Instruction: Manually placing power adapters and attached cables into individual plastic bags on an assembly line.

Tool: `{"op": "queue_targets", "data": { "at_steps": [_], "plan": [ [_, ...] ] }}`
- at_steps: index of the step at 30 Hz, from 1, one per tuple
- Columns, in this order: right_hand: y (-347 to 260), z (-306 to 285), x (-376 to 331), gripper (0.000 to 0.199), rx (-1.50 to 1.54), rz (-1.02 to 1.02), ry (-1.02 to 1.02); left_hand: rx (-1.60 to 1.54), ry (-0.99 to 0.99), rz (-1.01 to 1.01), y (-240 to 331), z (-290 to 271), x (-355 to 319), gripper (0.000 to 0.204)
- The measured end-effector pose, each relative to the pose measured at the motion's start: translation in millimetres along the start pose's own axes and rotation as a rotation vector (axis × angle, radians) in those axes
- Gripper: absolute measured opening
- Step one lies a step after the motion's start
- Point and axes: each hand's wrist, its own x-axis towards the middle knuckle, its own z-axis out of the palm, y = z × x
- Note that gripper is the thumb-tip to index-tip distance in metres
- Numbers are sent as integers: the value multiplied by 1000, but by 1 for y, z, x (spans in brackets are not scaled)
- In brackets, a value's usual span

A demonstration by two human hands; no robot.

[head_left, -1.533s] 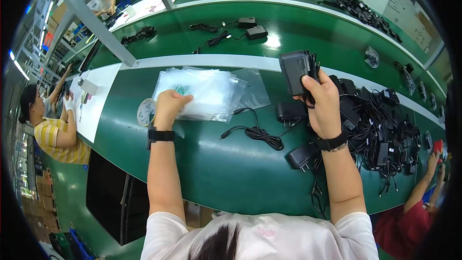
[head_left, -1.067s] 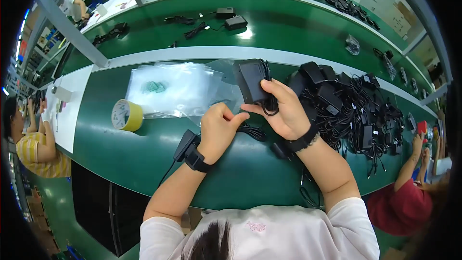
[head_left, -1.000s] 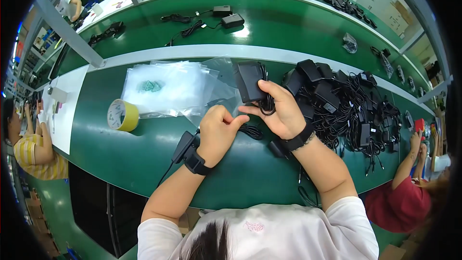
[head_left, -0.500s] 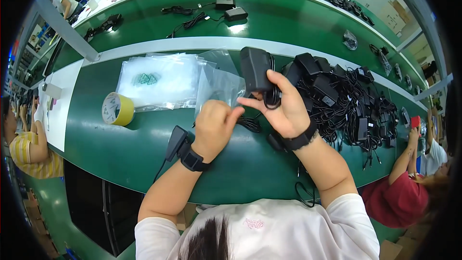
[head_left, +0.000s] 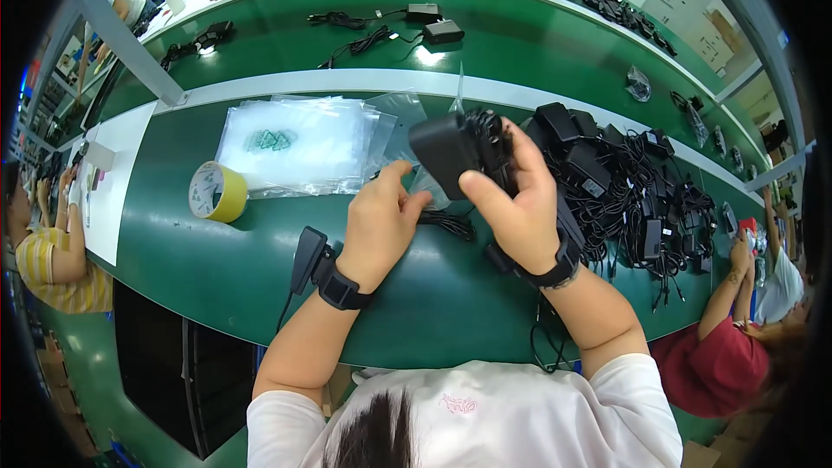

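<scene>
A black power adapter (head_left: 444, 154), its coiled cable (head_left: 494, 140) bundled against it, is gripped in my right hand (head_left: 523, 212), thumb on the near side. My left hand (head_left: 380, 227) has its fingers curled at the edge of a clear plastic bag (head_left: 426, 184). Part of that bag is hidden behind the adapter. Just right of my left fingertips, a coiled black cable (head_left: 449, 224) lies on the green table. Beyond my left hand rests a stack of clear plastic bags (head_left: 299, 156) with a green print.
A yellow tape roll (head_left: 218, 192) stands left of the bag stack. At right lies a tangled heap of black adapters (head_left: 598, 173). A raised green shelf (head_left: 520, 35) runs behind a pale ledge. Other people work at far left and right.
My right hand has turned the adapter, tilting it and bringing its coiled cable to the top. The bag has shifted behind the adapter, and my left hand has moved slightly up.
</scene>
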Motion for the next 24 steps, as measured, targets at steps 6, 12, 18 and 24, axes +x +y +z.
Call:
{"op": "queue_targets", "data": {
  "at_steps": [6,12,18,24],
  "plan": [
    [17,-6,-12,52,-651,-295,-120,-161,172,-159,-4,-12,14,12],
    [18,9,-5,50,-755,-340,-268,-562,71,-365,14,-20,16,13],
    [31,16,3,48,-878,-448,-234,-517,84,-203,19,-22,8,12],
    [-7,4,41,41,114,416,-178,-171,-44,-34,31,-30,9,12]
  ]
}}
